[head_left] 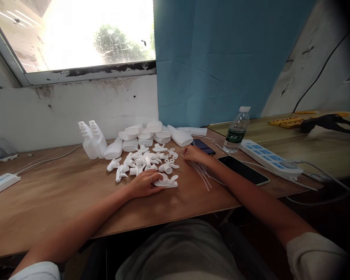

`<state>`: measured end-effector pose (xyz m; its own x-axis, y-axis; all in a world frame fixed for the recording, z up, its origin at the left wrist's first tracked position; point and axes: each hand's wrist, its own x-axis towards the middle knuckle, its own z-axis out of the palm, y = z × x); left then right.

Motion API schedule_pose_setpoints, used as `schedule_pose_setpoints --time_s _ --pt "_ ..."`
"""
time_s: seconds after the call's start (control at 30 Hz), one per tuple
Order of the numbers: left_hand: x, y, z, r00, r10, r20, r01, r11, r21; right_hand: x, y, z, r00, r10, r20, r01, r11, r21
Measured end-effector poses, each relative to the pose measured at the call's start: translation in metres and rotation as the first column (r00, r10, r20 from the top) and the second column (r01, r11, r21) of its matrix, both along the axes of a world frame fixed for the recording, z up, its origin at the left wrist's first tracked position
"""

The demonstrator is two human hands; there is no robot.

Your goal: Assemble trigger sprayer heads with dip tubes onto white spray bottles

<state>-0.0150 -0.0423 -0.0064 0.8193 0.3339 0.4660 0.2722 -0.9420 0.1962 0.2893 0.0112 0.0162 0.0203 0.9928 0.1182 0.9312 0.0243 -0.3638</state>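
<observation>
My left hand (146,183), a ring on one finger, is closed around a white trigger spray head (170,182) lying low over the table's near part. My right hand (191,153) is pinched at the upper ends of several thin white dip tubes (202,175); a tube end seems to show at its fingertips. Left of it lie small white rings (172,154). A heap of loose white spray heads (142,158) spreads beyond my left hand. Behind the heap, white plastic bottles (146,134) lie stacked on their sides, and two bottles without tops (95,142) stand upright at the left.
On the right are a dark phone (245,170), another phone (203,147), a water bottle (236,132) and a power strip (268,157) with cables. Another power strip (2,182) is at the far left. A wall and blue cloth (216,62) bound the wooden table (61,194).
</observation>
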Motion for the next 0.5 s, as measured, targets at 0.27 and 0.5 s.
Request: schedule_pose_setpoints --time_s 0.27,0.5 --pt "0.0 -0.001 -0.001 1.0 0.025 0.014 -0.025 0.999 -0.033 -0.001 -0.005 0.007 0.933 0.125 -0.337 -0.123 0.992 0.027" --pt "0.001 -0.005 0.0 0.994 0.094 0.049 -0.084 0.982 -0.172 -0.006 -0.008 0.025 0.288 0.352 -0.89 -0.271 0.922 0.277"
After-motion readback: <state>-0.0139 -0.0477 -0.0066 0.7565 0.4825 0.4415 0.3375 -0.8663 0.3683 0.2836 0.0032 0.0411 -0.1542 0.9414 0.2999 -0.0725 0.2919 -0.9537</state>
